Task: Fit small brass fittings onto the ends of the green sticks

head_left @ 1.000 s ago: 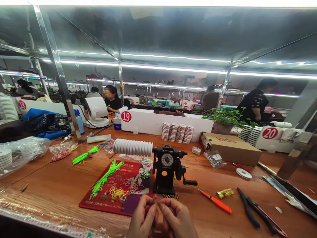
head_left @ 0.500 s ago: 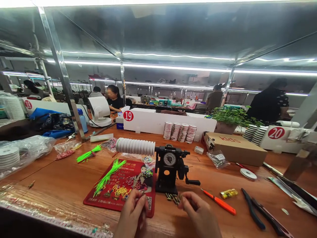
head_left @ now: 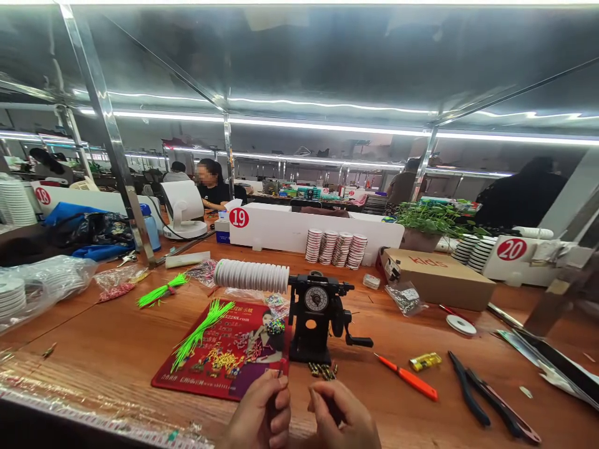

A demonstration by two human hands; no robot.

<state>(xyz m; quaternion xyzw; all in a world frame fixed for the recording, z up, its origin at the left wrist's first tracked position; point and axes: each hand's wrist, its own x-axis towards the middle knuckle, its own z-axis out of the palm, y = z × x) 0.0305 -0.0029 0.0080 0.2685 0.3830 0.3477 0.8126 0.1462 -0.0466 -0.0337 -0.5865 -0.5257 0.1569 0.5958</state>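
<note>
My left hand [head_left: 262, 411] is closed in a pinch above the front right corner of a red printed mat [head_left: 163, 377]. Something tiny and dark may show at its fingertips, too small to name. Close by on the right, my right hand [head_left: 346, 415] is also pinched, and what it grips cannot be made out. Small metallic pieces [head_left: 322, 371] lie just beyond the hands, at the foot of a black hand-cranked winder [head_left: 312, 340] carrying a row of white spools [head_left: 253, 275]. Bright green strands [head_left: 202, 333] and a heap of gold beads [head_left: 225, 360] rest on the mat.
To the right lie an orange-handled screwdriver [head_left: 416, 381], a yellow transparent piece [head_left: 425, 361] and dark-handled pliers [head_left: 468, 393]. Stacked spools [head_left: 330, 247], a cardboard box [head_left: 435, 274] and a plant [head_left: 428, 218] stand behind. Bagged white spools [head_left: 51, 280] are at the left.
My right hand has moved left, away from the metallic pieces and closer to my left hand. My left hand has shifted slightly right and down. The view has turned a little.
</note>
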